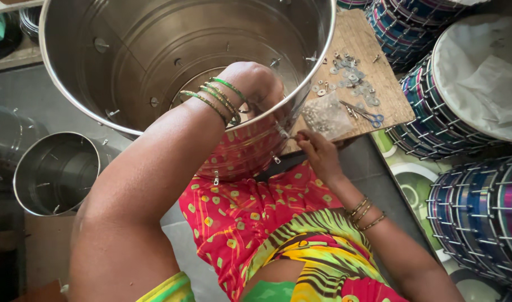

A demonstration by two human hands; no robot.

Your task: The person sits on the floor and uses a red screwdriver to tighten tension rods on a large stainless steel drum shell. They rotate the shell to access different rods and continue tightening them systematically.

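At frame centre the left hand point(253, 84) reaches over the rim inside the steel shell point(155, 56), fingers curled on something hidden, while the right hand point(317, 151) outside pinches a bolt point(282, 132) through the wall, pointing toward the left fingers.

Washers point(351, 75) on board point(393, 103) (right of drum point(155, 61))

Your left arm reaches forward, wrist bent down, left hand point(255, 84) curled into a loose fist, your right forearm angles inward, right hand point(317, 152) with fingertips point(301, 137) pinched together
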